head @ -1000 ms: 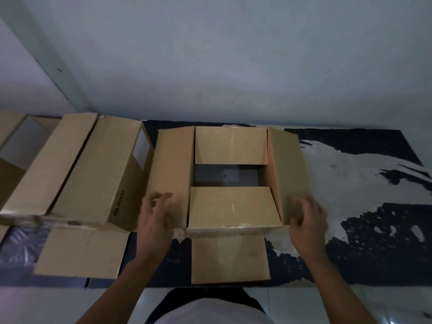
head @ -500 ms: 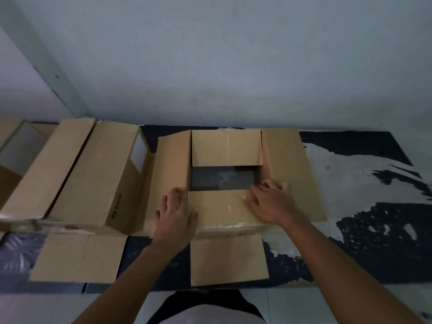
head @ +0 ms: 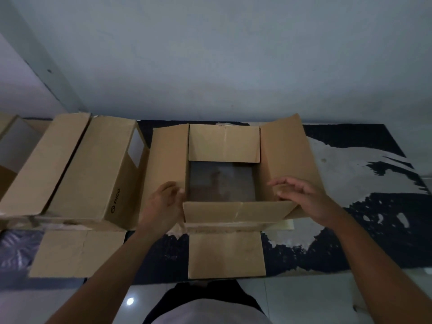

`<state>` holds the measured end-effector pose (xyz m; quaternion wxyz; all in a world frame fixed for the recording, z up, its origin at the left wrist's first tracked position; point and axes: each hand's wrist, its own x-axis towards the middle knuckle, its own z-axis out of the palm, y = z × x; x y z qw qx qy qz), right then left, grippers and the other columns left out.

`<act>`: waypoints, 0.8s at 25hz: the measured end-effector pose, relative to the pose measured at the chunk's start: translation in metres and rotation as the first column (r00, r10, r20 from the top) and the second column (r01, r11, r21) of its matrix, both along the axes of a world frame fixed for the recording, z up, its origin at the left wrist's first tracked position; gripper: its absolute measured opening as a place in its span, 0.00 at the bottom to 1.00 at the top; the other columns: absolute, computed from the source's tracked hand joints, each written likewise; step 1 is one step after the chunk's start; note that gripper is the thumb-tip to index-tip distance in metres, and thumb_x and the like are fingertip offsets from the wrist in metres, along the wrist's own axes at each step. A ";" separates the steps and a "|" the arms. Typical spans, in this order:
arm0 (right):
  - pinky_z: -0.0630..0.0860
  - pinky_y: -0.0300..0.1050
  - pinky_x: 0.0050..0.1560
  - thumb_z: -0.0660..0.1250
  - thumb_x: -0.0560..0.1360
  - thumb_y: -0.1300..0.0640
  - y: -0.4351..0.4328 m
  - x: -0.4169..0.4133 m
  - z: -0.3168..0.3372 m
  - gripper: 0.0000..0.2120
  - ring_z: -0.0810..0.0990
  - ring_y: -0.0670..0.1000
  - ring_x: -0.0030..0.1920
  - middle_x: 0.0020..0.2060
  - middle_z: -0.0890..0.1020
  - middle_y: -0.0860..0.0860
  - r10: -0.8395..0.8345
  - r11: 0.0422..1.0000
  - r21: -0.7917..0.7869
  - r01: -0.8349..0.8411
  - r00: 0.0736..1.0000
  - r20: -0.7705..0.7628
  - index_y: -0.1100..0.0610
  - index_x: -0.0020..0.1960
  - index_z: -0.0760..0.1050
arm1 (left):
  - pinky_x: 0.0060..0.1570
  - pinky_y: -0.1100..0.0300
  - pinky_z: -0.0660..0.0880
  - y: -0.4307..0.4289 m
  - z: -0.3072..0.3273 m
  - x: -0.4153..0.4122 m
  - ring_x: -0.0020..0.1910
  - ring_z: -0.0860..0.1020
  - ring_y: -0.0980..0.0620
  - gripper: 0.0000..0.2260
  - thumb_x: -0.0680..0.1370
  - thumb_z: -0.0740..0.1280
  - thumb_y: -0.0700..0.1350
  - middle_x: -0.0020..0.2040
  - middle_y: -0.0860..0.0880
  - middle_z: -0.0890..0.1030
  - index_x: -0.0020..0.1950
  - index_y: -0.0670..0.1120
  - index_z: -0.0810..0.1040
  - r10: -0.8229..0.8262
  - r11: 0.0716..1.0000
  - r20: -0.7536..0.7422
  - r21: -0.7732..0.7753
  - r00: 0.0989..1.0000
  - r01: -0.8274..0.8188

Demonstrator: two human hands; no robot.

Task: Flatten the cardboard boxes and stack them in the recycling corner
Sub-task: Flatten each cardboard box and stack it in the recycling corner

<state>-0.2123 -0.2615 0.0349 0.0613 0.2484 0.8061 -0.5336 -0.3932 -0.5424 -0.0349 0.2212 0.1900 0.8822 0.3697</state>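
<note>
the near flap (head: 236, 211) that both hands pressed flat a moment ago now stands up. left hand (head: 163, 204) has moved to the open cardboard box's (head: 168, 160) near left corner, fingers curled, grip unclear. right hand (head: 304, 195) hovers with fingers spread over the right flap (head: 289, 148). box rests on the dark mat (head: 374, 230).

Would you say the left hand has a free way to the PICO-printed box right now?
Probably yes: the left hand is at the open box's left wall, and the PICO-printed box lies right beside it, printed end uncovered.
</note>
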 end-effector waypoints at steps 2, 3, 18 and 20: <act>0.77 0.36 0.49 0.63 0.78 0.63 -0.002 0.014 -0.002 0.11 0.83 0.48 0.49 0.47 0.85 0.52 0.134 0.981 -0.152 -0.124 0.989 0.062 0.54 0.58 0.77 | 0.70 0.44 0.64 -0.001 -0.001 0.003 0.71 0.64 0.46 0.35 0.73 0.59 0.68 0.73 0.52 0.62 0.71 0.46 0.66 -0.133 0.981 -0.008 -0.142 0.991 0.130; 0.77 0.37 0.52 0.65 0.77 0.64 -0.003 0.019 -0.009 0.11 0.83 0.47 0.50 0.48 0.85 0.53 0.186 0.969 -0.180 -0.167 0.978 0.097 0.56 0.58 0.77 | 0.72 0.43 0.59 -0.003 -0.002 0.006 0.75 0.57 0.45 0.44 0.69 0.58 0.74 0.76 0.53 0.55 0.75 0.46 0.58 -0.206 0.957 -0.013 -0.209 0.979 0.198; 0.73 0.40 0.56 0.67 0.77 0.55 -0.025 -0.080 -0.087 0.10 0.77 0.46 0.58 0.60 0.77 0.47 -0.198 0.974 0.107 0.200 0.980 -0.026 0.54 0.58 0.78 | 0.74 0.49 0.39 -0.013 -0.035 0.032 0.76 0.35 0.55 0.61 0.59 0.57 0.81 0.77 0.55 0.34 0.77 0.48 0.33 -0.295 0.923 -0.226 -0.320 0.928 0.215; 0.73 0.47 0.61 0.67 0.76 0.53 -0.018 -0.102 -0.098 0.11 0.76 0.49 0.61 0.59 0.78 0.50 -0.246 0.964 0.106 0.246 0.969 -0.011 0.52 0.58 0.77 | 0.74 0.49 0.39 -0.012 -0.034 0.032 0.76 0.35 0.54 0.61 0.59 0.57 0.82 0.78 0.55 0.34 0.77 0.48 0.33 -0.292 0.922 -0.226 -0.325 0.929 0.211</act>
